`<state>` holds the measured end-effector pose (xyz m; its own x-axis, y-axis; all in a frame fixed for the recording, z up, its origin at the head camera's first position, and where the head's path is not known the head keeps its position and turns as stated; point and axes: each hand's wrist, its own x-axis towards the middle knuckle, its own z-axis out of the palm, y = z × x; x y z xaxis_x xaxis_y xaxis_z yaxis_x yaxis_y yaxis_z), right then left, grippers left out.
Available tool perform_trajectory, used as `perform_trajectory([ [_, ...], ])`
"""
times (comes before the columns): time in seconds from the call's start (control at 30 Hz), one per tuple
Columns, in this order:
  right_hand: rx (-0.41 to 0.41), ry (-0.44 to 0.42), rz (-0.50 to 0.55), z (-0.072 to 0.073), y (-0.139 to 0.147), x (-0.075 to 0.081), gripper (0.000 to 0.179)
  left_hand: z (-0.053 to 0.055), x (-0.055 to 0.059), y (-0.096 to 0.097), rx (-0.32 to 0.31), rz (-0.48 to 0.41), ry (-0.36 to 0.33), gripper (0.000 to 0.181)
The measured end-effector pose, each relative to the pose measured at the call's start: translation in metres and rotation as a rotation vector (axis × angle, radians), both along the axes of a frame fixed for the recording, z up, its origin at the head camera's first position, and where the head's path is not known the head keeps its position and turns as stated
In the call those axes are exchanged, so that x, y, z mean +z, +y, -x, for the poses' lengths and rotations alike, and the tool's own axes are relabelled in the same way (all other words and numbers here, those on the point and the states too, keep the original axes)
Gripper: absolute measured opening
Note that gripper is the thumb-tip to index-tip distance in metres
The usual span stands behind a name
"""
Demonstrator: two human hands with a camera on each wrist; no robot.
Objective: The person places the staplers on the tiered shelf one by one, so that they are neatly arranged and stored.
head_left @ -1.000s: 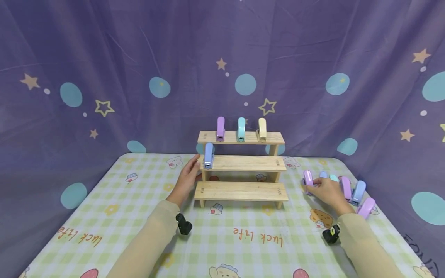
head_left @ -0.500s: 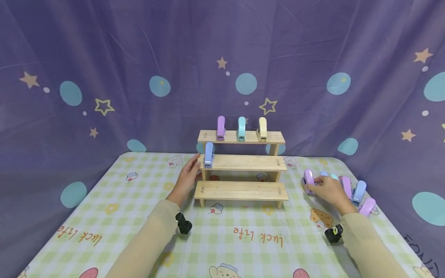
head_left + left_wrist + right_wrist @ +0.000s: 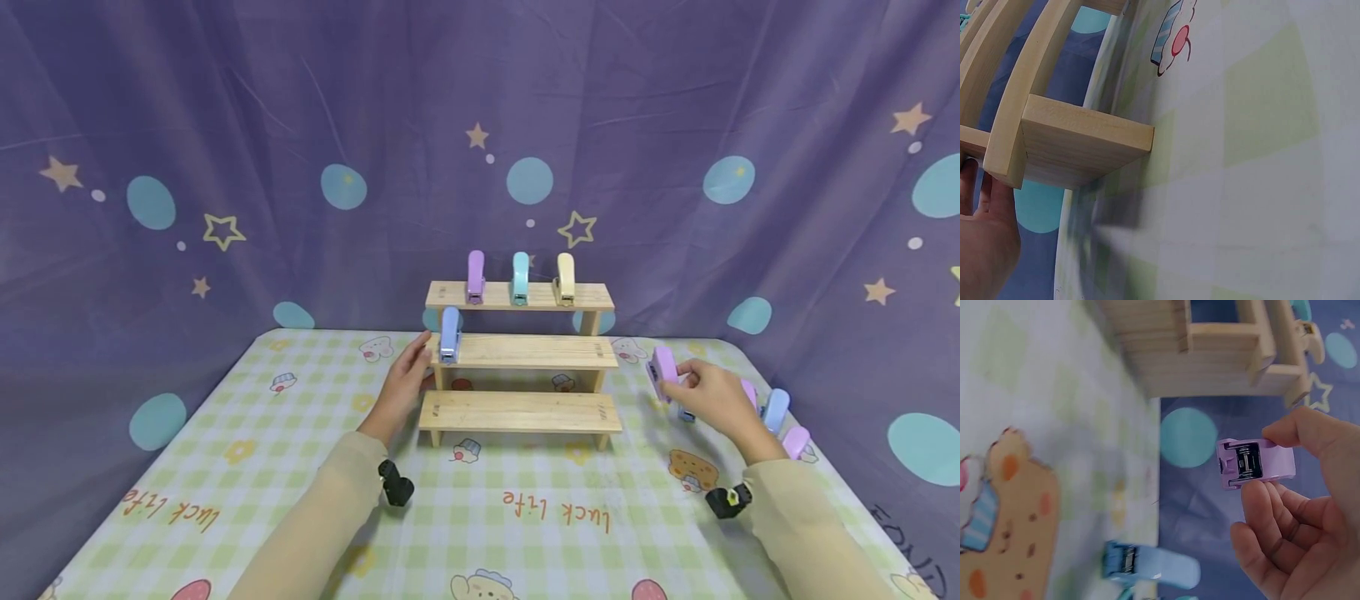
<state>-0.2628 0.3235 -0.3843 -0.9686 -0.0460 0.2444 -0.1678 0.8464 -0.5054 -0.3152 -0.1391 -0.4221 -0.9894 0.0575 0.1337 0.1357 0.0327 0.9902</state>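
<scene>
My right hand (image 3: 716, 398) pinches a purple mini stapler (image 3: 663, 371) between thumb and fingers, held above the table right of the wooden rack. In the right wrist view the stapler (image 3: 1279, 462) shows its metal underside parts. My left hand (image 3: 400, 390) touches the left end of the three-step rack (image 3: 521, 412), its fingers (image 3: 1002, 200) extended against the wood. A blue stapler (image 3: 450, 333) stands at the left of the middle step. On the top step stand a purple stapler (image 3: 476, 275), a teal stapler (image 3: 521, 277) and a cream stapler (image 3: 566, 278).
More staplers stand at the right, partly behind my right hand, among them a blue one (image 3: 776, 410) and a purple one (image 3: 796, 442). A checked cloth (image 3: 300, 492) covers the table. A purple patterned curtain (image 3: 420, 100) hangs behind.
My right hand has lifted the purple stapler off the table and tilted it; a blue stapler behind it now shows lower down. My left hand stays at the rack's end.
</scene>
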Motion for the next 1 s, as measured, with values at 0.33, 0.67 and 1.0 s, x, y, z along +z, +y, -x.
perform_trajectory([
  [0.33,0.028,0.053,0.008,-0.01,-0.022,0.03,0.045,0.0,0.0,0.0,-0.003,0.01,0.009,0.049],
  [0.67,0.114,0.088,0.033,-0.007,-0.048,0.041,0.045,0.001,0.0,0.001,0.005,-0.011,0.004,0.05],
  [1.0,0.178,0.024,0.119,0.008,-0.083,0.044,0.036,0.001,-0.001,0.001,0.011,-0.016,0.008,0.051],
])
